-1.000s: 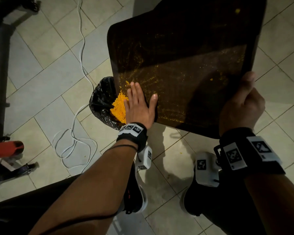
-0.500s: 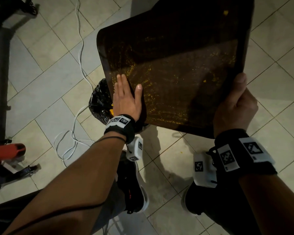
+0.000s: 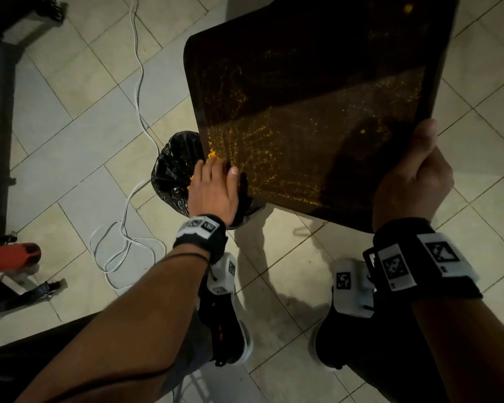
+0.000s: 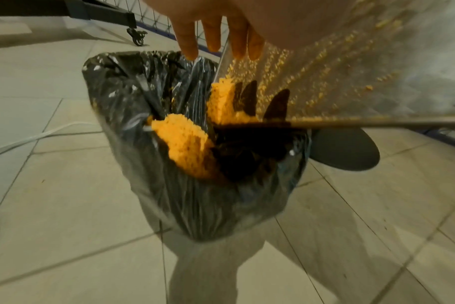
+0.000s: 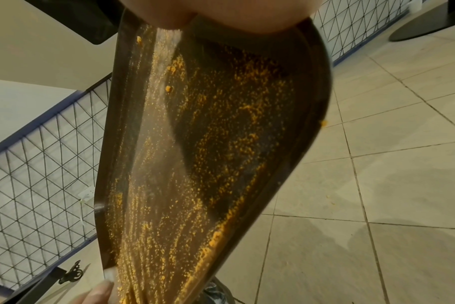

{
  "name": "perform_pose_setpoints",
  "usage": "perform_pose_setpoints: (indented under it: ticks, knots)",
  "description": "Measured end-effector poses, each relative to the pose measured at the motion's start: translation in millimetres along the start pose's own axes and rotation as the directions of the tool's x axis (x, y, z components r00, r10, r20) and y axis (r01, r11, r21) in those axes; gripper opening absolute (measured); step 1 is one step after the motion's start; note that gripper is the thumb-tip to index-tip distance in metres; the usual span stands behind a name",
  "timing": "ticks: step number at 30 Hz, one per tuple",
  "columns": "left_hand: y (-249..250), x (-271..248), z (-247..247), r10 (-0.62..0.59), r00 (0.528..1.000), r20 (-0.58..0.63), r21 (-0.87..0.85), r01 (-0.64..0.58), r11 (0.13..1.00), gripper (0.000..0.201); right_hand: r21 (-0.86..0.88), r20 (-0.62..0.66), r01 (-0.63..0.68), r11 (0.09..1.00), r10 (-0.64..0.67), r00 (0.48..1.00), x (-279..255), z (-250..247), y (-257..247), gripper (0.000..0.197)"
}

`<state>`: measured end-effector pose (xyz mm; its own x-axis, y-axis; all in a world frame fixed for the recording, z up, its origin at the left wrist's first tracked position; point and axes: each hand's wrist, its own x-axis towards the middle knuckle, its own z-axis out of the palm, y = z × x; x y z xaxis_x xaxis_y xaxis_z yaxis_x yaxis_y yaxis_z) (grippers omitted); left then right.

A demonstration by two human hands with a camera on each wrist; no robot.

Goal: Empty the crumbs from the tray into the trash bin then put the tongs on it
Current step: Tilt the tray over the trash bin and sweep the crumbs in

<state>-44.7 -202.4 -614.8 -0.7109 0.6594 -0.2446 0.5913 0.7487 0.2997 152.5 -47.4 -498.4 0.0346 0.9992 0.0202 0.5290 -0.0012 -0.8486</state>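
Observation:
A dark tray (image 3: pixel 317 112) hangs tilted over the tiled floor, its lower left corner above a trash bin (image 3: pixel 169 173) lined with a black bag. My right hand (image 3: pixel 413 175) grips the tray's right edge, thumb on top. My left hand (image 3: pixel 213 184) lies flat with straight fingers at the low corner, touching the tray. Orange crumbs (image 3: pixel 211 155) gather there. In the left wrist view, crumbs (image 4: pixel 185 144) drop off the tray (image 4: pixel 351 82) into the bin (image 4: pixel 195 195) below my fingers (image 4: pixel 213 30). Fine crumbs streak the tray (image 5: pixel 208 144). No tongs are in view.
A white cable (image 3: pixel 134 82) loops over the floor left of the bin. A red tool (image 3: pixel 9 254) lies at the far left. My two shoes (image 3: pixel 227 330) stand just behind the bin. A wire grid fence (image 5: pixel 39 164) and a dark round base (image 4: pixel 343 150) lie beyond.
My left hand went up the tray's face and has come back down to the low corner. The big orange pile seen there a second ago has left the corner. The tray shifted slightly.

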Motion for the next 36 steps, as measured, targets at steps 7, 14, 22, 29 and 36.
perform_pose_setpoints:
  ticks: [7,14,22,29,36]
  knots:
    - [-15,30,2,-0.037,0.975,0.221,0.037,0.030,0.999,0.071,0.096,0.002,0.057,0.994,-0.057,0.998,6,-4,-3,0.049]
    - [-2,-27,16,-0.032,0.993,0.109,-0.091,0.042,0.995,0.063,0.087,-0.027,0.174,0.981,-0.172,0.985,10,-7,-13,0.048]
    - [22,-49,35,0.063,0.947,0.314,-0.147,-0.017,0.989,0.063,0.062,0.035,0.189,0.980,-0.192,0.981,7,-10,-21,0.045]
    - [-23,-7,11,-0.017,0.952,0.307,0.245,-0.062,0.967,0.060,0.021,0.047,0.189,0.982,-0.190,0.981,9,-16,-23,0.047]
    - [-27,3,1,-0.022,0.975,0.223,0.216,-0.027,0.976,0.064,0.069,0.027,0.207,0.976,-0.209,0.977,9,-14,-26,0.047]
